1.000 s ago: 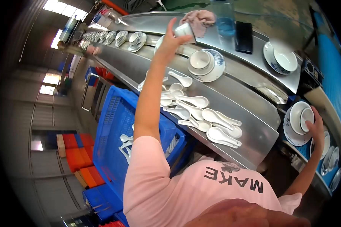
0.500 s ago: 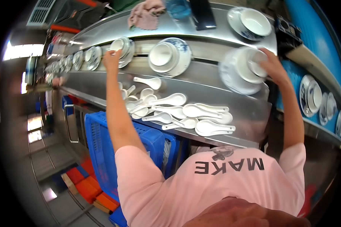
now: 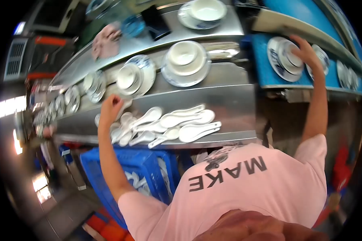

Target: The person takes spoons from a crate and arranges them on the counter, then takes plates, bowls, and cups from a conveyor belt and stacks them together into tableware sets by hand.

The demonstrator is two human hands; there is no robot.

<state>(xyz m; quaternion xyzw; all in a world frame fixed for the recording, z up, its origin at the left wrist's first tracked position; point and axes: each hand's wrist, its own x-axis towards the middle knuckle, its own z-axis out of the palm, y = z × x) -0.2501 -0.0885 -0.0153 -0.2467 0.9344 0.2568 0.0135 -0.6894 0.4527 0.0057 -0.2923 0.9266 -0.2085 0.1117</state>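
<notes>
My left hand [image 3: 112, 107] is over the left end of a pile of white spoons, fingers closed on a white spoon [image 3: 126, 105]. Several more white spoons [image 3: 171, 120] lie heaped near the steel counter's front edge. My right hand [image 3: 308, 55] is at the right, over a blue-patterned plate with nested bowls [image 3: 285, 60] on a blue surface. Its fingers are spread at the upper bowl's rim; contact is hard to make out. On the counter in front of me stands another plate with two nested bowls [image 3: 185, 60].
More plate-and-bowl sets [image 3: 128, 76] line the steel counter [image 3: 225, 100] leftward. A pink cloth [image 3: 106, 40], a dark flat object [image 3: 155, 23] and a bowl on a plate [image 3: 207, 12] sit on the back ledge. Blue crates [image 3: 120, 164] stand below the counter.
My right hand has left the bowls on the steel counter and moved right to the set on the blue surface. My left hand has come from a bowl set down to the spoons. The view has turned.
</notes>
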